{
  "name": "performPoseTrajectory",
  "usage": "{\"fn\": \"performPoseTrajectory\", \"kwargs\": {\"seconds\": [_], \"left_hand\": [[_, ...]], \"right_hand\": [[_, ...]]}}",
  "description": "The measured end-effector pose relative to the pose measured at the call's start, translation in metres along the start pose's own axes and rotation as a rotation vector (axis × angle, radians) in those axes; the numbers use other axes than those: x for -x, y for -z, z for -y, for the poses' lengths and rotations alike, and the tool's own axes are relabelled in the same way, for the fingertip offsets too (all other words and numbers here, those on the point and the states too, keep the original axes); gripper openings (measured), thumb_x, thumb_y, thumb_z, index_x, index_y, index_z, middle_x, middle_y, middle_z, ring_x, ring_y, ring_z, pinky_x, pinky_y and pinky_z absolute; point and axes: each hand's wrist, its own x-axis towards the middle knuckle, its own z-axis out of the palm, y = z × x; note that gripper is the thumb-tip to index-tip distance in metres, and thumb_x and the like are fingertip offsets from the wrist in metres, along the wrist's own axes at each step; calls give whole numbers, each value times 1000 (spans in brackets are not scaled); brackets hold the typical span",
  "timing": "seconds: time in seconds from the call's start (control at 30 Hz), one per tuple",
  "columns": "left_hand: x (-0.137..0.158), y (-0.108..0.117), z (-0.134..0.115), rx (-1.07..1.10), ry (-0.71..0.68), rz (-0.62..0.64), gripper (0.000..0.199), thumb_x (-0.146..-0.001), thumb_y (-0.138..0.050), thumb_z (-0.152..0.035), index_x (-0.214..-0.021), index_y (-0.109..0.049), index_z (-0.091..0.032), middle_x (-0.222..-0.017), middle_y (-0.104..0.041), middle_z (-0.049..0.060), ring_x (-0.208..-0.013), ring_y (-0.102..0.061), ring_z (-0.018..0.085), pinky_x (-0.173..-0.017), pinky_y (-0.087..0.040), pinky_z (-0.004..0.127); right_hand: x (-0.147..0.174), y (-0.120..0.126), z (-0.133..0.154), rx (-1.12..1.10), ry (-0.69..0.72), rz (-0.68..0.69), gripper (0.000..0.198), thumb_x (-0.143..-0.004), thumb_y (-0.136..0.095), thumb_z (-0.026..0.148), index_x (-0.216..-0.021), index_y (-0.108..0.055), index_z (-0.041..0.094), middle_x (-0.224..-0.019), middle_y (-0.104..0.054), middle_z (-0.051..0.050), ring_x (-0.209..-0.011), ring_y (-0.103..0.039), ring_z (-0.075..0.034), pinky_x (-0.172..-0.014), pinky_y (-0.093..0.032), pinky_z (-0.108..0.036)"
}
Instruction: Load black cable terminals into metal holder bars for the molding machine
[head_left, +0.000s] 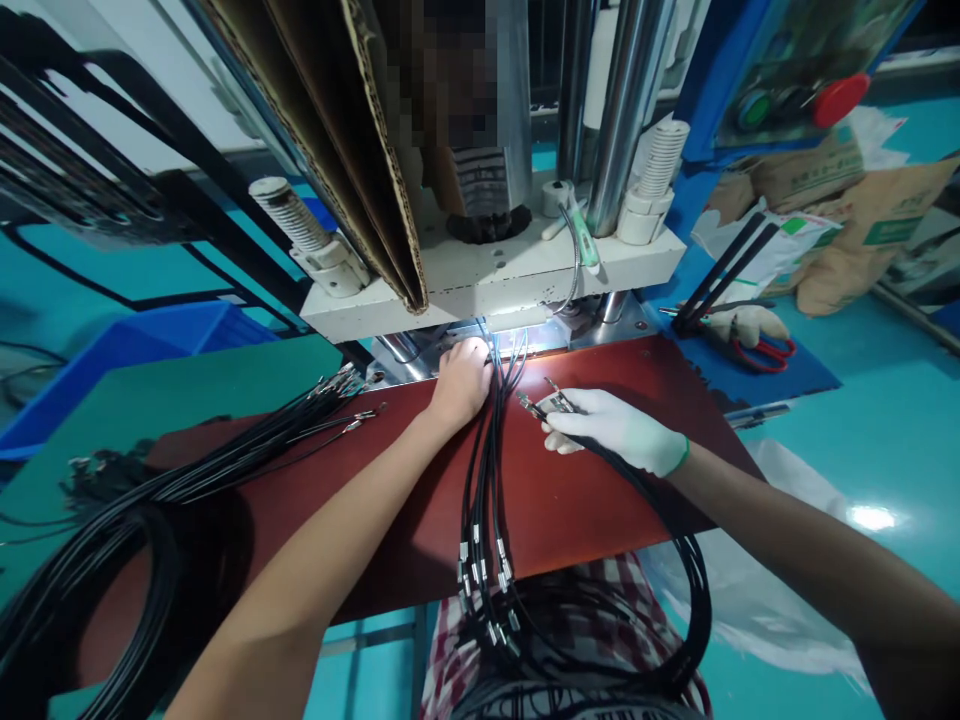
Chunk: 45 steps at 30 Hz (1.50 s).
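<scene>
- Head view: a white metal press plate (495, 290) spanned the far side, with a brightly lit opening (529, 338) beneath its near edge.
- A flat red-brown board (412, 530) lay just in front of that opening and reached to the person's lap, both forearms passing over it.
- At left, a thick bundle of thin black cables (187, 485) with silvery ends ran from near left to far right, its ends well apart from both hands.
- At right, a curved loop of black cables (695, 585) rose from the lap to the right hand; its held length pointed far and left, toward the opening, and stopped short of it.
- Between the hands, a slim bunch of black cables (491, 440) had its long axis near to far: the far ends met the lit opening, and the near part bore small silvery cylindrical fittings (475, 535).
- The right hand (611, 428), in a white glove, stood right of the slim bunch and apart from it, its fingers closed round the curved loop close to the tips.
- The bare left hand (463, 380) was nearer the opening, just left of the slim bunch; its fingers curled, but their tips were hidden, so whether they pinched or merely rested I could not tell.
- Small metal tips (525, 402) of the curved loop stuck out beyond the gloved fingers.
</scene>
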Motion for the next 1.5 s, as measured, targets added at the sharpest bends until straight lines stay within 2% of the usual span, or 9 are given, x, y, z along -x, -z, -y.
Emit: {"fn": "performPoseTrajectory", "kwargs": {"seconds": [0.1,0.2,0.3,0.4,0.57,0.7,0.87,1.0,1.5], "left_hand": [[-8,-2,-2,8,5,-19,23,-90,-43,-20,-98,-63,-12,-109,-59,15,-107,-51,30,-95,-43,43],[3,6,1,-24,-27,-4,23,-92,-45,-25,-99,-64,-13,-103,-60,14,-102,-53,28,-94,-44,40],[38,25,5,-138,23,62,26,-95,-41,-26,-104,-61,-12,-105,-61,16,-101,-56,30,-90,-45,40],[87,52,9,-158,228,207,26,-96,-37,-29,-107,-55,-13,-99,-64,14,-86,-62,29,-72,-45,36],[135,91,1,410,498,211,34,-94,-42,-49,-95,-56,-18,-72,-58,2,-62,-57,17,-56,-39,26],[113,86,-26,1127,687,329,49,-91,-42,-59,-82,-60,-14,-58,-48,0,-41,-42,9,-38,-26,21],[69,56,-59,1685,523,577,37,-87,-56,-51,-80,-54,-15,-62,-51,-1,-41,-45,8,-38,-32,20],[58,37,-74,1751,441,516,40,-88,-57,-52,-73,-48,-15,-63,-50,-2,-47,-46,6,-43,-37,18],[66,24,-79,1721,580,327,43,-88,-54,-56,-73,-46,-17,-58,-46,-2,-45,-41,6,-41,-33,19]], "right_hand": [[-7,-6,2,151,54,4,25,-89,-62,35,-89,-61,10,-80,-65,-5,-70,-63,-11,-68,-51,-22],[-7,-7,2,212,23,88,22,-89,-57,34,-89,-59,11,-77,-61,-2,-54,-50,-6,-51,-39,-20],[0,-6,-1,266,-27,74,17,-90,-52,30,-94,-58,14,-76,-57,1,-49,-41,-5,-46,-30,-21],[8,-9,-3,437,87,-30,19,-89,-56,34,-86,-60,16,-76,-60,-1,-58,-49,-10,-53,-37,-23],[18,-24,-1,579,225,-71,21,-86,-63,40,-80,-66,19,-83,-70,-3,-74,-62,-17,-65,-46,-27],[25,-38,3,634,267,-36,18,-83,-69,40,-83,-68,22,-83,-70,-1,-72,-63,-16,-66,-47,-27],[32,-44,3,455,92,125,41,-95,-52,46,-65,-54,18,-53,-57,3,-45,-50,-8,-49,-39,-22],[28,-44,-2,314,45,163,29,-96,-50,36,-77,-59,16,-58,-62,3,-44,-52,-7,-49,-41,-19],[11,-55,-9,228,-49,70,22,-88,-51,24,-72,-61,14,-54,-64,-1,-44,-56,-10,-45,-42,-19]]}}
